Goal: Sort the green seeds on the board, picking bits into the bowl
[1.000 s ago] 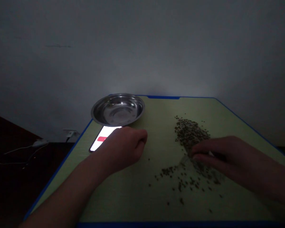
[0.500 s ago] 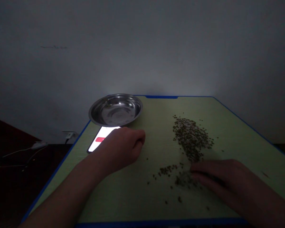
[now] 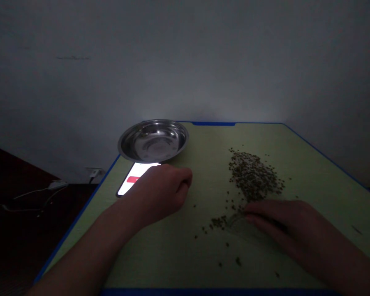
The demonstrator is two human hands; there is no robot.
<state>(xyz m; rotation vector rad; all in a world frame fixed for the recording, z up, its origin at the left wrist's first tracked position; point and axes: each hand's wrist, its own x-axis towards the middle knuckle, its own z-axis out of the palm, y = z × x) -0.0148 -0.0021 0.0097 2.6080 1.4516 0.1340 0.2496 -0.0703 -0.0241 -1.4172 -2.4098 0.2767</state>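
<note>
A pile of small dark and pale grains (image 3: 254, 172), which look like seeds or beans, lies on the right half of the green table (image 3: 203, 152). My right hand (image 3: 290, 230) is at the pile's near edge, thumb and fingers pinched together. At its fingertips shows a faint, blurred see-through thing (image 3: 234, 220), its kind unclear. Just left of it is a smaller cluster of dark grains (image 3: 218, 222), with a few loose ones nearer me. My left hand (image 3: 169, 187) is closed in a fist over the table's left side; whatever it holds, if anything, is hidden.
A shiny metal bowl (image 3: 156, 146) stands at the back left. A lit phone (image 3: 128, 187) lies in front of it, partly behind my left hand. Blue edging (image 3: 214, 123) borders the table, and a wall (image 3: 203, 61) rises behind. Cables and a plug (image 3: 57, 185) are at the left.
My right hand has shifted slightly left and away from me, with the see-through thing. The grains by its fingertips have been moved toward the pile. My left hand stays a fist.
</note>
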